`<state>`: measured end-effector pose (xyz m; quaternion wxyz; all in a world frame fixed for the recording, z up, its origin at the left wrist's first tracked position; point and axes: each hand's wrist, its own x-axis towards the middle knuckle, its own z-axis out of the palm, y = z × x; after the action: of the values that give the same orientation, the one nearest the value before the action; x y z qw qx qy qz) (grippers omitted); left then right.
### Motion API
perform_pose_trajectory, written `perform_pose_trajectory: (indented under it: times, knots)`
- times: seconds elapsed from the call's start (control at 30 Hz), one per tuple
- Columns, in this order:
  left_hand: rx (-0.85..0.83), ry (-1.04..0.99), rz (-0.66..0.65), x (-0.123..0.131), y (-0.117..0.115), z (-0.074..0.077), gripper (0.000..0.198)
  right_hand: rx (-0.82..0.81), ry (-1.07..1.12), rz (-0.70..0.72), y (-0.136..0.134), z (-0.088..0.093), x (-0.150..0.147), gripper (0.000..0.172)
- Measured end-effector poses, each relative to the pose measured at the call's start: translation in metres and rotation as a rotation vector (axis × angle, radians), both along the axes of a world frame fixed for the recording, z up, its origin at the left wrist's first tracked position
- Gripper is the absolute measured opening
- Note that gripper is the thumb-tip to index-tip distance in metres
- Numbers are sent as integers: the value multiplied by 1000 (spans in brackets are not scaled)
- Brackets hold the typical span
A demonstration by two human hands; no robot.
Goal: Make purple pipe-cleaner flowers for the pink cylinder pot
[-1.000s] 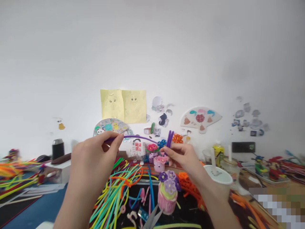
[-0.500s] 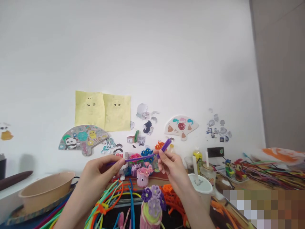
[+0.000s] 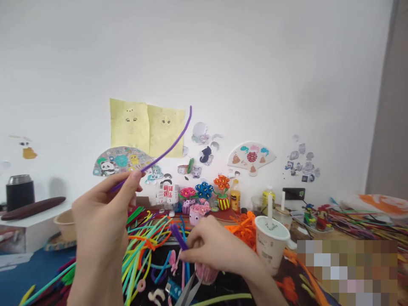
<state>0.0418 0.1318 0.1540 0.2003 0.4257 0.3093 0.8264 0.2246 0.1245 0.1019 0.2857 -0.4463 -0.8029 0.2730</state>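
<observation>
silver scissors [image 3: 190, 292] and right hand [image 3: 213, 246] partly hide the pink pot [image 3: 208, 275].

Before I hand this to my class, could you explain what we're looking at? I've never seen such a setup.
There is no machine here: these are a person's own bare hands, seen by a camera worn on the head, looking forward and down. The left hand holds a long, bent purple pipe cleaner. The right hand pinches a short purple bundle.

On the cluttered table below lie loose colored pipe cleaners, scissors and a pink pot, partly hidden by the right hand. A cup with a straw stands to the right. Behind, a white fan and yellow paper hang on the wall.
</observation>
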Motion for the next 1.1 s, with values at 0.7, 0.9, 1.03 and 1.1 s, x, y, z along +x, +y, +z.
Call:
perform_pose_trajectory:
  times: [0.7,0.9,1.03,1.1]
  knots:
    - [-328,277,-540,17,31,-15,36,139,1469,-236,27,14,49,38]
    - [-147,-131,-558,47,39,-15,49,2,1269,-180,30,9,34,37]
    - [-47,-125,-620,65,42,-21,41,7,1137,-167,32,8,30,40]
    - [-32,-49,-667,69,41,-23,36,29,1097,-183,32,8,33,42]
